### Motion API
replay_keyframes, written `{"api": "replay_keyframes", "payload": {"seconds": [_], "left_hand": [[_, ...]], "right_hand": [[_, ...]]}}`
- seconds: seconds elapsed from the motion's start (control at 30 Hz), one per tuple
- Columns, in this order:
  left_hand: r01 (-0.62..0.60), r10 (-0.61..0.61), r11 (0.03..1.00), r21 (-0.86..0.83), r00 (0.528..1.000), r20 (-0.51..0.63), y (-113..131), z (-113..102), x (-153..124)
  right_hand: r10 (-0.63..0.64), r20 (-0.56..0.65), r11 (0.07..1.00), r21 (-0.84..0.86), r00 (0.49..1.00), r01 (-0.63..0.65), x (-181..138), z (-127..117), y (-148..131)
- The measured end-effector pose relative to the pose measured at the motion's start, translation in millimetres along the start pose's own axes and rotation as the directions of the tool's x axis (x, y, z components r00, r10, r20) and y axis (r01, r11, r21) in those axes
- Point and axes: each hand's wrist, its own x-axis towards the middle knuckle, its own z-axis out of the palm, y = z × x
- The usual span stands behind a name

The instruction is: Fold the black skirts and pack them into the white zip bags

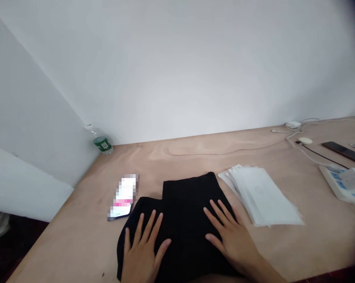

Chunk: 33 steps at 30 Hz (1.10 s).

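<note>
No legible wording anywhere. Green label on the plastic water bottle [102, 144]: printed marks and a small pale square, all too small to read. Over the screen of the smartphone [122, 197]: a pixelated block, only pink and white patches, any wording lost. On the white power strip [341, 184]: blue-marked panels, too small and blurred to make out. Top sheet of the stack of white papers [261, 195]: nothing readable.
</note>
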Motion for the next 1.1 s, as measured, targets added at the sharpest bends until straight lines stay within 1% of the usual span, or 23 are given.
{"api": "replay_keyframes", "payload": {"seconds": [0.07, 0.13, 0.2, 0.23, 0.3, 0.37, 0.4, 0.47, 0.53, 0.6, 0.67, 0.77, 0.9, 1.0, 1.1], "left_hand": [[0.031, -0.031, 0.999, 0.004, 1.0, -0.002, -7, -4, -2], [0.061, -0.061, 0.998, 0.006, 0.997, -0.036, -5, -13, -2], [0.065, -0.065, 0.998, 0.001, 0.994, -0.091, 8, -26, 6], [0.045, -0.046, 0.999, -0.007, 0.993, -0.111, 18, -32, 14], [-0.065, 0.06, 0.997, -0.052, 0.995, -0.079, 39, -39, 34], [-0.139, 0.136, 0.985, -0.105, 0.99, -0.035, 58, -35, 56], [-0.148, 0.148, 0.981, -0.125, 0.989, -0.012, 64, -30, 66], [-0.131, 0.133, 0.982, -0.137, 0.991, -0.001, 70, -18, 80], [-0.094, 0.095, 0.985, -0.143, 0.995, -0.002, 66, -6, 86], [-0.046, 0.047, 0.987, -0.154, 0.999, -0.002, 56, 2, 87], [0.004, -0.004, 0.985, -0.171, 1.0, 0.0, 44, 6, 84], [0.058, -0.059, 0.978, -0.199, 0.998, 0.004, 31, 6, 79], [0.106, -0.112, 0.965, -0.239, 0.994, -0.011, 26, -2, 77], [0.129, -0.147, 0.955, -0.267, 0.988, -0.046, 25, -16, 86], [0.122, -0.149, 0.952, -0.282, 0.986, -0.076, 24, -29, 106]], "right_hand": [[0.054, -0.049, 0.998, -0.042, 0.997, -0.056, -4, -1, 12], [0.107, -0.104, 0.991, -0.065, 0.989, -0.115, -4, -3, 14], [0.125, -0.134, 0.989, -0.062, 0.983, -0.135, 2, -7, 3], [0.117, -0.134, 0.991, -0.052, 0.984, -0.125, 8, -10, -5], [0.085, -0.114, 0.996, -0.017, 0.99, -0.087, 24, -13, -25], [0.07, -0.082, 0.997, 0.023, 0.994, -0.069, 43, -11, -42], [0.077, -0.061, 0.996, 0.038, 0.995, -0.075, 52, -9, -47], [0.1, -0.028, 0.993, 0.06, 0.995, -0.098, 65, -2, -50], [0.114, -0.023, 0.992, 0.065, 0.993, -0.112, 70, 5, -42], [0.116, -0.046, 0.992, 0.049, 0.992, -0.114, 69, 9, -30], [0.124, -0.074, 0.992, 0.015, 0.989, -0.123, 66, 10, -17], [0.173, -0.123, 0.983, -0.04, 0.977, -0.179, 60, 9, -3], [0.208, -0.178, 0.974, -0.053, 0.962, -0.221, 59, 7, 7], [0.285, -0.241, 0.958, 0.068, 0.928, -0.277, 66, 0, 18], [0.378, -0.271, 0.922, 0.198, 0.885, -0.333, 82, -9, 34]]}}
